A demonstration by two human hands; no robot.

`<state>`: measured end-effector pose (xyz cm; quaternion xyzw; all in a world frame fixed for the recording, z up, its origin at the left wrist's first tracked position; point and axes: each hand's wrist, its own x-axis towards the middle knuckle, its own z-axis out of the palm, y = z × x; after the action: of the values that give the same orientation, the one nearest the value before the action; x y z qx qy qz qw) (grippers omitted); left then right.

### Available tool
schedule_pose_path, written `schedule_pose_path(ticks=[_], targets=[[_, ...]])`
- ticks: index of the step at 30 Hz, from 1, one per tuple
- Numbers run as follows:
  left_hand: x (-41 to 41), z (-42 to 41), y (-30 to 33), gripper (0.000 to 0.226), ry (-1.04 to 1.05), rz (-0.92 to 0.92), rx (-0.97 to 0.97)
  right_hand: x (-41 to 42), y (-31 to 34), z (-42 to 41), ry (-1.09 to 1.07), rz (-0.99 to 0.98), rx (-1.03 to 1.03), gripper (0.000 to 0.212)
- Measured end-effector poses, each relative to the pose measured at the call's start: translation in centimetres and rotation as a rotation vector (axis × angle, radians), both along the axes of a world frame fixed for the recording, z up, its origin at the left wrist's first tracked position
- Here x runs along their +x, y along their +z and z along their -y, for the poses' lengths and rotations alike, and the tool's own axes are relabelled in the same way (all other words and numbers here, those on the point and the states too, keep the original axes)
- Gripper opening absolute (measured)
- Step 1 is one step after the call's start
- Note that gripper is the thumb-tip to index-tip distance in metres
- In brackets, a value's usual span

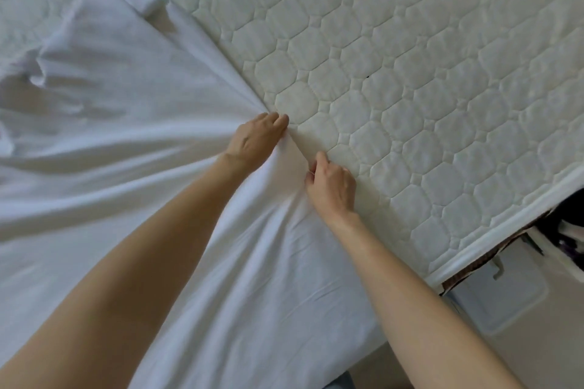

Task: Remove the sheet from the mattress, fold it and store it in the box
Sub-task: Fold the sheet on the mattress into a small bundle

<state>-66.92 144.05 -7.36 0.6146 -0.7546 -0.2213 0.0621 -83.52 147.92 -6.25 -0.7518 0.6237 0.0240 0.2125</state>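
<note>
sheet: white, rumpled, pulled off the far part of the bed; lies bunched to the left of both hands and runs down under the forearms to the near edge
sheet edge: runs diagonally from beyond the left hand down between the two hands; creases fan out leftward from the left hand's grip
mattress: bare quilted top, fills the area right of and beyond the hands
left hand: fingers curled, gripping a gathered bunch of sheet right at its edge, knuckles up
right hand: just near and right of the left hand, fingers curled, pinching the sheet edge; back of hand over the bare mattress
gap between hands: small taut flap of sheet stretched from one grip to the other
forearms: both bare, reaching in from the near side over the sheet
right of right forearm: mattress piping edge, below it a pale flat thing, possibly a box lid, too blurred to tell
far right past the mattress edge: dark clutter, unclear
</note>
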Motion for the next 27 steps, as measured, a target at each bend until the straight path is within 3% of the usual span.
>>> schedule_pose_path(ticks=[4,7,10,13,15,18,21,23,27], targets=[[2.9,-2.0,0.3,0.023,0.122,-0.197,-0.090,0.4,-0.1,1.9,0.044,0.090,-0.008,0.014],[7.4,-4.1,-0.3,0.033,0.493,-0.062,-0.171,3.2,-0.3,4.2,0.114,0.217,-0.203,0.012],[11.7,-4.8,-1.7,0.049,0.792,-0.038,-0.057,8.5,-1.4,7.9,0.250,0.305,-0.261,0.015],[13.9,-3.8,-3.0,0.064,0.823,0.027,0.038,14.2,-3.0,10.9,0.390,0.307,-0.223,0.023],[14.7,-2.4,-3.4,0.066,0.856,0.029,0.047,17.8,-3.9,12.6,0.443,0.203,-0.187,0.031],[15.6,-0.3,-3.3,0.045,0.918,0.005,0.025,21.2,-4.2,14.7,0.399,0.059,-0.156,0.038],[15.8,1.0,-3.3,0.020,0.930,0.110,0.008,22.4,-4.2,15.5,0.420,0.040,-0.178,0.023],[15.2,2.3,-3.0,0.017,0.888,0.157,-0.018,21.9,-3.8,15.8,0.422,0.043,-0.223,0.016],[13.1,6.3,-1.5,0.019,0.804,0.057,-0.176,19.5,-2.4,18.9,0.215,0.063,-0.201,0.018]])
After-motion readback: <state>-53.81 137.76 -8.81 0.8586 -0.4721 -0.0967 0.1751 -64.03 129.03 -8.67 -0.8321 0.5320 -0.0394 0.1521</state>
